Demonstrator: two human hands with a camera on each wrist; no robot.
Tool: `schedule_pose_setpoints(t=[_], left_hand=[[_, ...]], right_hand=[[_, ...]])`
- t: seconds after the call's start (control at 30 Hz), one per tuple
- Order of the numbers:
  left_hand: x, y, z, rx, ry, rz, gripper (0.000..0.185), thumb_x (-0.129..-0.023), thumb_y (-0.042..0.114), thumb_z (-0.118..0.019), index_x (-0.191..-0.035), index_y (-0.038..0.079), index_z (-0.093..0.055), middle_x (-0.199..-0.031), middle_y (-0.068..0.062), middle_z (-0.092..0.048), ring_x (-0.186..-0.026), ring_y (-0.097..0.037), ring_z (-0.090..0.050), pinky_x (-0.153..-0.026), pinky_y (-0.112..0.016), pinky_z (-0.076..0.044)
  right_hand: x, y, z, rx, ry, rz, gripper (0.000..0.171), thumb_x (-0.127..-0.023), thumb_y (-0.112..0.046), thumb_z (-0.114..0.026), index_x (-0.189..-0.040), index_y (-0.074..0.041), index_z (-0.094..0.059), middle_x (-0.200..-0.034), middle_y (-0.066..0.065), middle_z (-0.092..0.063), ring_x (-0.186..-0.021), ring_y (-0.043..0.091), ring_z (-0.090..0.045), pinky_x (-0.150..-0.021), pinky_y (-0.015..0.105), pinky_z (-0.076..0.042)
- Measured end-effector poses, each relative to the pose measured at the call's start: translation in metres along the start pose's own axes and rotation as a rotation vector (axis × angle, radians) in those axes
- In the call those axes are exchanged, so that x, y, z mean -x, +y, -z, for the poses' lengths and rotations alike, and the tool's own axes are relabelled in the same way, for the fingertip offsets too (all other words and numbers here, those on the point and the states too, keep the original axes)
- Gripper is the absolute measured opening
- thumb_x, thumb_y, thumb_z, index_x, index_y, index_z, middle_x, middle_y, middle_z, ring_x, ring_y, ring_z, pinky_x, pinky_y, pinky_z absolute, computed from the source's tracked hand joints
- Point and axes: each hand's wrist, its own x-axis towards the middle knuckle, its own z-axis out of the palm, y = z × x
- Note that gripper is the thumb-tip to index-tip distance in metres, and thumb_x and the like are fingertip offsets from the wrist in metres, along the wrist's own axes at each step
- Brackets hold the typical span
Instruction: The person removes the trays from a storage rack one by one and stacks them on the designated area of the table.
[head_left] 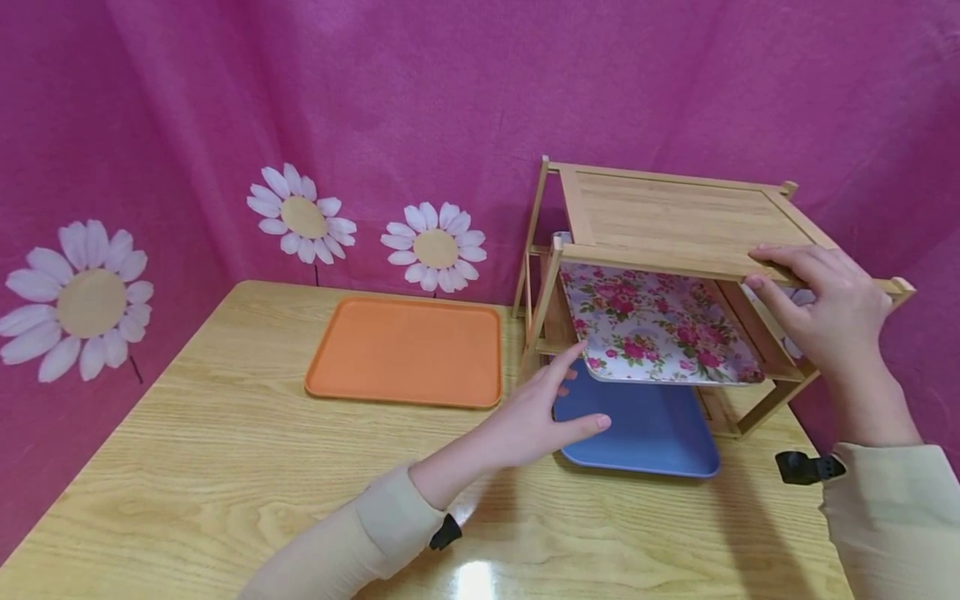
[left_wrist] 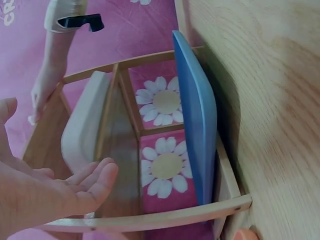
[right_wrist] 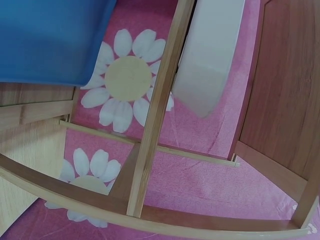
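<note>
My left hand (head_left: 532, 417), its fingers extended and thumb spread, is at the left front corner of a floral tray (head_left: 660, 325). That tray lies on the middle level of a wooden rack (head_left: 675, 212), its front sticking out. In the left wrist view, the fingers (left_wrist: 95, 185) overlap the tray's pale underside (left_wrist: 85, 122). My right hand (head_left: 832, 300) grips the front rail of the rack's top near the right corner, fingers above and thumb at the front. Below the floral tray, a blue tray (head_left: 637, 429) juts forward from the bottom level.
An orange tray (head_left: 408, 350) lies flat on the wooden table (head_left: 247, 467), left of the rack. Behind the table hangs a pink cloth (head_left: 420, 100) printed with large daisies, close to the rack's back. The rack's side posts (head_left: 543, 296) stand near the left hand.
</note>
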Motion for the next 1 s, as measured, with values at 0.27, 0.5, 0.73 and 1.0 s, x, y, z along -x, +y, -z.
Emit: schedule_pose_setpoints(t=[0.27,0.5,0.73,1.0], left_hand=[[-0.027,-0.005,-0.013,0.010,-0.008,0.043,0.078,-0.083,0.060,-0.060,-0.147,0.040,-0.020,-0.139,-0.001,-0.045,-0.120,-0.020,-0.051,-0.087,-0.036,-0.050],[-0.042,-0.007,-0.020,0.085,-0.003,0.014,0.064,-0.087,0.050,-0.061,-0.142,0.033,-0.033,-0.135,0.003,-0.047,-0.114,-0.021,-0.056,-0.079,-0.027,-0.051],[-0.049,-0.006,-0.021,0.140,0.016,-0.002,0.029,-0.089,0.043,-0.062,-0.109,0.025,-0.053,-0.123,0.007,-0.057,-0.115,-0.017,-0.056,-0.078,-0.025,-0.050],[-0.043,-0.005,-0.021,0.108,0.030,0.007,0.028,-0.088,0.047,-0.062,-0.103,0.025,-0.051,-0.123,0.007,-0.057,-0.119,-0.016,-0.051,-0.082,-0.028,-0.049]], right_hand=[[-0.001,0.000,0.000,-0.005,0.007,0.004,0.042,-0.084,-0.049,-0.066,-0.104,-0.013,-0.073,-0.102,0.012,-0.070,-0.109,-0.003,-0.055,-0.069,0.007,-0.024],[-0.001,0.004,-0.002,-0.037,0.015,0.009,0.042,-0.082,-0.049,-0.068,-0.103,-0.013,-0.074,-0.100,0.014,-0.070,-0.107,-0.022,-0.042,-0.069,0.007,-0.024],[0.000,0.005,-0.002,-0.025,0.032,0.004,0.042,-0.082,-0.050,-0.068,-0.103,-0.014,-0.074,-0.099,0.013,-0.070,-0.107,-0.018,-0.046,-0.070,0.006,-0.024],[0.000,0.001,0.000,-0.036,0.002,-0.001,0.037,-0.083,-0.044,-0.069,-0.104,-0.013,-0.073,-0.101,0.013,-0.070,-0.108,-0.020,-0.044,-0.071,0.005,-0.025]])
